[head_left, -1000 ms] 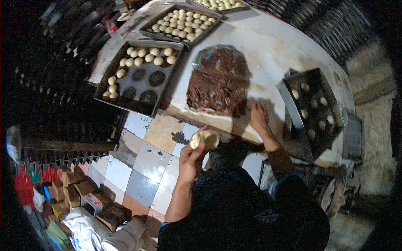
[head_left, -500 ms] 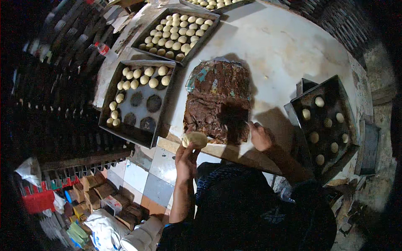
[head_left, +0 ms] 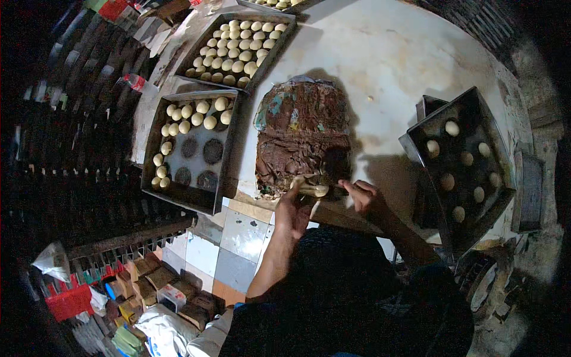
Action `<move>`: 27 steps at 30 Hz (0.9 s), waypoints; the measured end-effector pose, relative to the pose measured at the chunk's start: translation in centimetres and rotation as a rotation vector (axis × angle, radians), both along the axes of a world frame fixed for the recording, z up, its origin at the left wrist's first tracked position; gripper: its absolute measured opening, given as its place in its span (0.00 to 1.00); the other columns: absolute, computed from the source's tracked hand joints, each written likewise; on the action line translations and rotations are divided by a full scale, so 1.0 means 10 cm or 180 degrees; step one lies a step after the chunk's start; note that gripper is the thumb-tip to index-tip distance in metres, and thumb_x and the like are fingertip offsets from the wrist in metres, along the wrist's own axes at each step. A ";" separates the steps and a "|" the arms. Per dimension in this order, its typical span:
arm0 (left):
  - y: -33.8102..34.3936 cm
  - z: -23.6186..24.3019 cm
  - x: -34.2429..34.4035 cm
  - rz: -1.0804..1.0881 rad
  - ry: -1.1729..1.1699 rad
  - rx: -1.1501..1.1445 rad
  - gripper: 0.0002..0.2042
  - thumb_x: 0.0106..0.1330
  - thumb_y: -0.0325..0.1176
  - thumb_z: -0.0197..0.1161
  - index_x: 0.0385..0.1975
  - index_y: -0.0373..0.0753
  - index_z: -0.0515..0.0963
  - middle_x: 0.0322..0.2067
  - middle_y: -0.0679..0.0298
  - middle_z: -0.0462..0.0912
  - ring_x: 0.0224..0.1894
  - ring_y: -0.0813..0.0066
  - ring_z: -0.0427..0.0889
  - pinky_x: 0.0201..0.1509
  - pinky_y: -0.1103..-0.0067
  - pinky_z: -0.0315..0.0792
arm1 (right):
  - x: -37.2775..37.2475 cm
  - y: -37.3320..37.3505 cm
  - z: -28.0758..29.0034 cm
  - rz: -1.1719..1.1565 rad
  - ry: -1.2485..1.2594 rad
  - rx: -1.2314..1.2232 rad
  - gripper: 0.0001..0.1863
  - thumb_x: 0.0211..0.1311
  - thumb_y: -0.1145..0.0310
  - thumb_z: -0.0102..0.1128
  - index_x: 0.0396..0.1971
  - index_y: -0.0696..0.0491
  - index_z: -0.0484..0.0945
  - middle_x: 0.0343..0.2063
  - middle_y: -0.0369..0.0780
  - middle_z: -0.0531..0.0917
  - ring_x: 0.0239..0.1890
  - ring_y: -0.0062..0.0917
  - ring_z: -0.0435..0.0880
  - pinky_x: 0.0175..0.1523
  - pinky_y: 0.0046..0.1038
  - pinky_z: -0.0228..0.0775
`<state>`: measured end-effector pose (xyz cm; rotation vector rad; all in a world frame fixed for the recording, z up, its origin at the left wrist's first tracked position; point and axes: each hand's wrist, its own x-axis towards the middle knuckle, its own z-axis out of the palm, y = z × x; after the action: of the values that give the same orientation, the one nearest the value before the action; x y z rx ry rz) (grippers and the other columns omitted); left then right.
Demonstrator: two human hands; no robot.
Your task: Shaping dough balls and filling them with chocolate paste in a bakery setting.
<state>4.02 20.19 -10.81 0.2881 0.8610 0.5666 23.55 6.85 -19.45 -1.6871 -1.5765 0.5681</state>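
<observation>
In the lower middle of the frame, a pale piece of dough [head_left: 314,190] is being gripped by the fingers of the left hand [head_left: 291,214], which are being bent closed around its left end. It is being held at the lower edge of the dark brown paste [head_left: 291,157]; whether the two are touching cannot be told. Just to the right, the right hand [head_left: 366,197] is being held with its forefinger pointing toward the dough and the others partly curled; whether a thin tool is being pinched there cannot be told. Dough balls [head_left: 209,122] are being held in a partly filled tray [head_left: 199,163] at the left of the frame, and more pieces are being carried by a dark tray [head_left: 470,235] at the right. Since the dough is being held by one end near the front of the desk [head_left: 380,65], it might be dropped onto the tiled floor [head_left: 244,232] if gripped loosely, or torn if squeezed hard. Because the spot is being shaded, paste might also be smeared onto its outside unnoticed.
</observation>
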 end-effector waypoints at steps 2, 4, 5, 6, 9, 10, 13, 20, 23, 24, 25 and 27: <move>0.02 0.01 -0.10 0.0207 0.0013 0.0121 0.17 0.74 0.39 0.51 0.56 0.35 0.70 0.55 0.53 0.74 0.57 0.57 0.73 0.66 0.66 0.66 | 0.09 -0.06 -0.06 0.0038 -0.0691 0.0554 0.25 0.60 0.77 0.56 0.60 0.57 0.71 0.46 0.51 0.81 0.37 0.34 0.83 0.34 0.29 0.75; 0.03 0.04 -0.23 0.0508 -0.0085 0.0151 0.17 0.74 0.38 0.50 0.56 0.35 0.69 0.55 0.53 0.74 0.58 0.57 0.73 0.66 0.66 0.66 | 0.12 -0.06 0.00 -0.0101 -0.0734 0.0031 0.21 0.62 0.75 0.56 0.57 0.57 0.73 0.46 0.51 0.80 0.39 0.36 0.82 0.37 0.31 0.75; 0.03 0.07 -0.31 0.0569 -0.0300 0.0413 0.17 0.73 0.39 0.53 0.53 0.33 0.71 0.50 0.56 0.78 0.53 0.62 0.77 0.62 0.68 0.72 | 0.07 -0.03 0.07 -0.0248 -0.0618 0.0128 0.19 0.63 0.73 0.57 0.54 0.57 0.75 0.46 0.51 0.80 0.41 0.37 0.81 0.40 0.33 0.75; 0.01 0.11 -0.40 0.0589 -0.0405 0.0538 0.19 0.71 0.42 0.55 0.53 0.34 0.71 0.50 0.56 0.78 0.54 0.62 0.76 0.63 0.67 0.69 | -0.03 0.01 0.18 -0.0363 -0.0865 0.0290 0.16 0.64 0.71 0.57 0.51 0.58 0.77 0.46 0.51 0.79 0.44 0.37 0.80 0.44 0.35 0.74; -0.14 0.20 -0.61 0.0534 -0.0502 0.0770 0.21 0.70 0.43 0.55 0.55 0.35 0.70 0.52 0.56 0.76 0.55 0.62 0.74 0.65 0.68 0.65 | -0.57 0.20 0.62 -0.0496 0.0615 -0.0211 0.14 0.66 0.63 0.59 0.40 0.60 0.82 0.50 0.47 0.77 0.49 0.33 0.78 0.50 0.40 0.74; -0.23 0.23 -0.67 0.0498 -0.0620 0.0964 0.22 0.69 0.43 0.56 0.56 0.35 0.70 0.53 0.56 0.75 0.56 0.62 0.73 0.65 0.68 0.64 | -0.82 0.32 0.78 -0.0348 0.1217 0.0151 0.15 0.64 0.60 0.62 0.39 0.57 0.83 0.44 0.45 0.77 0.45 0.28 0.78 0.43 0.33 0.74; -0.52 0.27 -0.87 0.0159 0.0474 0.2941 0.31 0.68 0.41 0.55 0.66 0.30 0.57 0.62 0.48 0.65 0.66 0.55 0.63 0.69 0.64 0.57 | -1.46 0.48 1.29 0.0019 0.0192 0.0744 0.21 0.58 0.59 0.69 0.36 0.64 0.80 0.39 0.46 0.78 0.44 0.34 0.78 0.46 0.35 0.72; -1.10 0.53 -1.95 0.0851 0.0777 0.3614 0.31 0.73 0.34 0.49 0.71 0.31 0.46 0.65 0.49 0.62 0.66 0.56 0.63 0.69 0.66 0.56 | -2.70 0.21 2.03 -0.0022 -0.0358 0.1462 0.11 0.58 0.73 0.62 0.38 0.65 0.77 0.41 0.46 0.76 0.39 0.39 0.81 0.44 0.33 0.75; -1.24 0.64 -2.42 0.1187 -0.0858 0.2566 0.34 0.69 0.44 0.60 0.69 0.32 0.55 0.60 0.56 0.68 0.61 0.67 0.69 0.64 0.72 0.63 | -2.97 -0.02 2.18 0.0667 -0.0239 0.1563 0.11 0.55 0.78 0.64 0.39 0.63 0.81 0.40 0.45 0.80 0.39 0.33 0.83 0.41 0.29 0.77; -1.26 0.66 -2.53 0.1159 -0.0958 0.2710 0.34 0.68 0.47 0.61 0.67 0.32 0.59 0.60 0.56 0.68 0.60 0.66 0.70 0.64 0.71 0.63 | -3.04 -0.09 2.22 0.0922 -0.0093 0.1455 0.12 0.54 0.78 0.66 0.40 0.63 0.81 0.39 0.43 0.81 0.39 0.33 0.84 0.41 0.28 0.77; -1.30 0.67 -2.61 0.1314 -0.0579 0.3019 0.27 0.68 0.47 0.60 0.59 0.33 0.71 0.59 0.54 0.70 0.59 0.63 0.72 0.62 0.68 0.65 | -3.09 -0.11 2.25 0.0831 -0.0032 0.1552 0.14 0.55 0.74 0.69 0.41 0.62 0.81 0.35 0.42 0.81 0.34 0.29 0.83 0.38 0.28 0.77; -1.35 0.69 -2.75 0.1493 -0.0045 0.3833 0.21 0.69 0.44 0.60 0.53 0.34 0.74 0.57 0.52 0.72 0.58 0.60 0.73 0.61 0.67 0.67 | -3.14 -0.17 2.31 0.0830 0.0873 0.0598 0.14 0.54 0.73 0.70 0.40 0.62 0.82 0.32 0.41 0.82 0.32 0.25 0.83 0.36 0.27 0.77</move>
<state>-23.43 6.65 -3.94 1.1836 0.4737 1.5000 -7.88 5.10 3.68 -1.2174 -1.6018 0.7248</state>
